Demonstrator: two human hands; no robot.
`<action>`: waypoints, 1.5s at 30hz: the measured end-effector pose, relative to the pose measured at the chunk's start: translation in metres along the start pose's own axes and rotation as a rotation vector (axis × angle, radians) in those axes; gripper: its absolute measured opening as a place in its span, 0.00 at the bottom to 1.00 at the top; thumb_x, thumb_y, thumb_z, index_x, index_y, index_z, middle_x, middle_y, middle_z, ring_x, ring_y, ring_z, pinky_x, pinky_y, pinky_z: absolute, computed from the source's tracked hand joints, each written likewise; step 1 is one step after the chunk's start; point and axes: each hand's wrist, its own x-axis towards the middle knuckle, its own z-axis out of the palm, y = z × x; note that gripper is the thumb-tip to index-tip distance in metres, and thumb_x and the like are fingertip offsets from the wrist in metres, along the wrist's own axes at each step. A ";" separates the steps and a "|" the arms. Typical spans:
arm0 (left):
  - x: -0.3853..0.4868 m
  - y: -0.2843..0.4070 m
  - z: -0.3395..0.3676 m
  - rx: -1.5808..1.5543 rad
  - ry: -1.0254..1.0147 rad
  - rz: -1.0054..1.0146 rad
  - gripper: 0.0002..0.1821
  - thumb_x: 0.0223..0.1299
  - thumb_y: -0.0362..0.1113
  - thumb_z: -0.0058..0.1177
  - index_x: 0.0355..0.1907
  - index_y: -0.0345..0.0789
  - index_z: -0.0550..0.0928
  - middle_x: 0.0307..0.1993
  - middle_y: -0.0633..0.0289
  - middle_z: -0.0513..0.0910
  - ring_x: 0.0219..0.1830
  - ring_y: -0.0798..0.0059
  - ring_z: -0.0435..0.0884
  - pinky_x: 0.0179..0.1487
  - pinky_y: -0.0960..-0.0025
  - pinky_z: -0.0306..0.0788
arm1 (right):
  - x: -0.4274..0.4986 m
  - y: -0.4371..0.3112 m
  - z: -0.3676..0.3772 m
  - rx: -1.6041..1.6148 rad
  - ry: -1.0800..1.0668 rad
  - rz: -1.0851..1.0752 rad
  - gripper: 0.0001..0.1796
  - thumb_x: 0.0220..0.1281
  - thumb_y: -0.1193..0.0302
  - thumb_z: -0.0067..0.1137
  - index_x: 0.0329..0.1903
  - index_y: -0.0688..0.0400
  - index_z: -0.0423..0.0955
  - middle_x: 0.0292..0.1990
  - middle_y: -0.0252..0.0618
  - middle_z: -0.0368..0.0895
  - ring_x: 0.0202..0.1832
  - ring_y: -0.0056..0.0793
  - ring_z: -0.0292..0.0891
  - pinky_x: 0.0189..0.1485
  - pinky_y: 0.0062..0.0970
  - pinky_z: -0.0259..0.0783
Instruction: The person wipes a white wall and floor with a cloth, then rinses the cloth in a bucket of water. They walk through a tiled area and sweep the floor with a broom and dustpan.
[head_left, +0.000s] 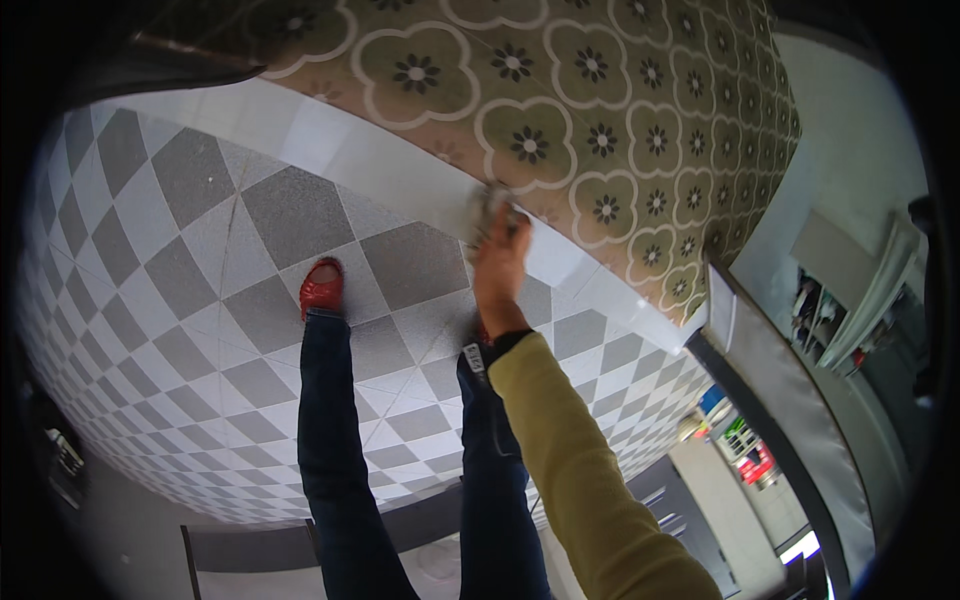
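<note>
My right hand (501, 262), in a yellow sleeve with a dark cuff, reaches down to a glossy white ledge (390, 176) along the edge of the patterned tiles. Its fingers close on a greyish cloth (491, 210), blurred, which lies against the ledge. Olive tiles with white outlines and dark flowers (530, 144) adjoin the ledge's far side. My left hand is out of view. Below the ledge are my legs in dark jeans and a red shoe (322, 287); the other shoe is mostly hidden behind my wrist.
Grey and white diamond-patterned floor tiles (289, 217) spread around my feet. A dark-edged panel (780, 405) stands at the right, with coloured items in a rack (739, 439) beside it. Grey cabinets (686, 510) are at lower right. A dark object (172, 75) juts in at upper left.
</note>
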 end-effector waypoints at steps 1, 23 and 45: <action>0.049 0.007 0.032 -0.046 0.077 0.047 0.41 0.52 0.68 0.49 0.66 0.51 0.62 0.62 0.48 0.60 0.61 0.40 0.57 0.56 0.34 0.51 | -0.005 0.023 -0.006 0.039 0.035 0.092 0.39 0.58 0.79 0.51 0.73 0.51 0.56 0.60 0.44 0.61 0.57 0.44 0.65 0.57 0.36 0.69; 0.087 -0.139 0.131 -0.186 -0.026 -0.651 0.08 0.65 0.42 0.53 0.37 0.41 0.81 0.27 0.60 0.79 0.31 0.65 0.79 0.34 0.62 0.73 | 0.084 -0.335 0.144 -0.364 -0.017 0.015 0.33 0.62 0.71 0.51 0.65 0.74 0.50 0.55 0.60 0.59 0.51 0.55 0.66 0.56 0.45 0.66; 0.118 -0.271 -0.577 -1.698 0.519 -1.011 0.24 0.71 0.47 0.45 0.64 0.38 0.69 0.59 0.48 0.74 0.61 0.58 0.74 0.61 0.54 0.70 | 0.173 -0.740 0.290 -0.245 -0.040 -0.220 0.29 0.59 0.72 0.55 0.57 0.75 0.55 0.55 0.60 0.59 0.51 0.55 0.68 0.56 0.43 0.68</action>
